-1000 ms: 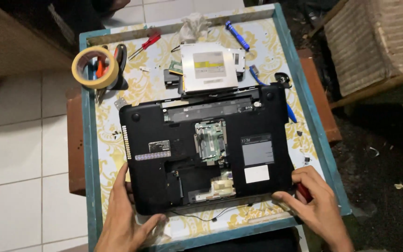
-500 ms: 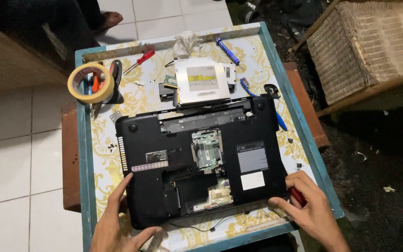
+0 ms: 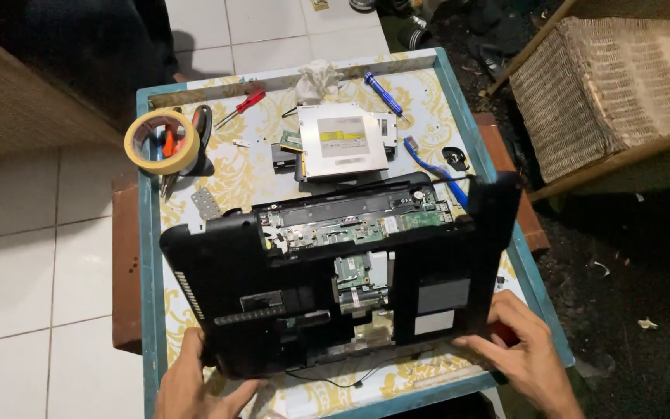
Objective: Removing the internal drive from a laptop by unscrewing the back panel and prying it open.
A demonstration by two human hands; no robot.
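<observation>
Left hand (image 3: 195, 384) clamped on the near left corner of the laptop (image 3: 335, 287), fingers tucked under its edge. Right hand (image 3: 517, 353) closed on the near right edge, fingers spread over the black shell. Laptop upside down, base cover lifted at the far side, green boards bared beneath; resting on the table (image 3: 149, 233), near its front. Just behind: silver drive (image 3: 343, 140), with a white rag (image 3: 318, 77) beyond. To the right, blue brush (image 3: 428, 167) and blue pen (image 3: 383, 93). To the left, red screwdriver (image 3: 243, 105) and tape roll (image 3: 160, 140). Wicker basket (image 3: 614, 85) off the table, far right.
</observation>
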